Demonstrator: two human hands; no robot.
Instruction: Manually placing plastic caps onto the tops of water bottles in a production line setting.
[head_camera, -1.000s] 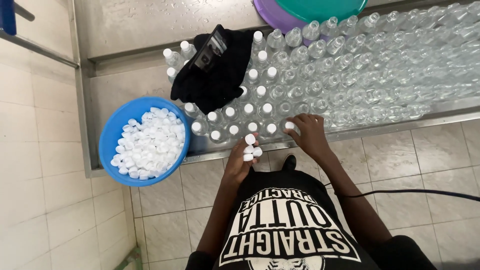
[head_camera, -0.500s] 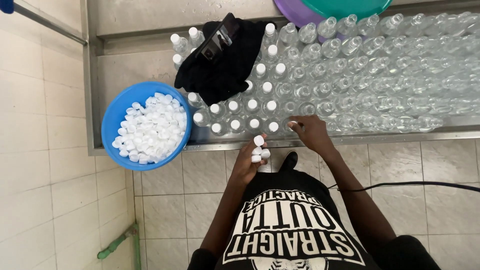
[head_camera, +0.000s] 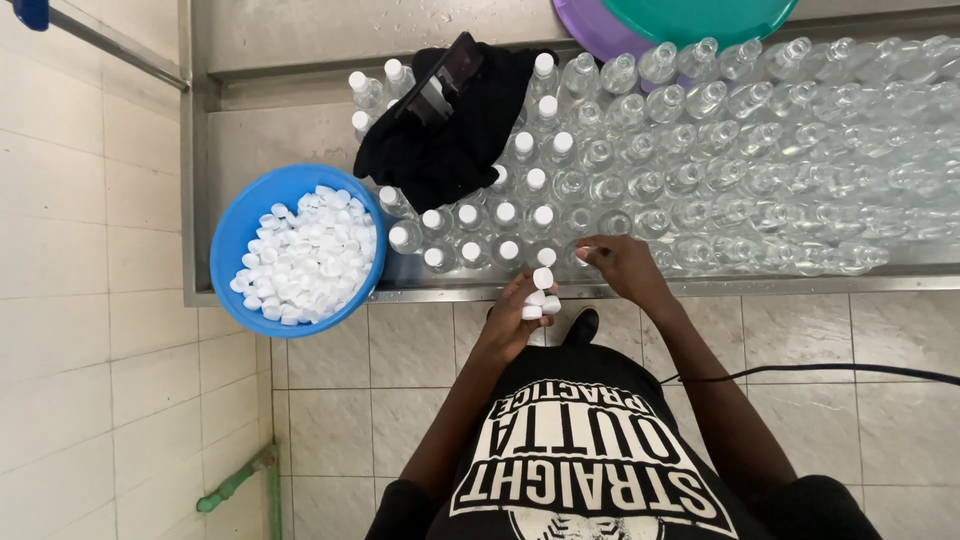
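1. Head view, hands: left hand (head_camera: 520, 315) is cupped shut around a small stack of white caps (head_camera: 540, 295), held just off the bench's front edge, so spares sit close to the row being worked.
2. Right hand (head_camera: 620, 268) pinches one cap between its fingertips (head_camera: 590, 252) at the neck of a clear bottle (head_camera: 585, 250) in the front row; grip is closed on that cap.
3. Capped bottles (head_camera: 500, 215) stand grouped at the left; uncapped bottles (head_camera: 760, 170) fill the rows to the right.
4. Blue bowl (head_camera: 232, 240) of loose caps overhangs the bench's left front corner, near the left hand.
5. Black cloth (head_camera: 450, 150), with a dark flat object on it, lies over bottles at the back.
6. Surface: steel bench (head_camera: 260, 140) with a raised rim; purple and teal basins (head_camera: 640, 20) at the far edge.
7. Room: pale tiled floor (head_camera: 330, 420), tiled wall on the left, green pipe (head_camera: 235, 485) low down, black cable (head_camera: 850, 370) to the right.
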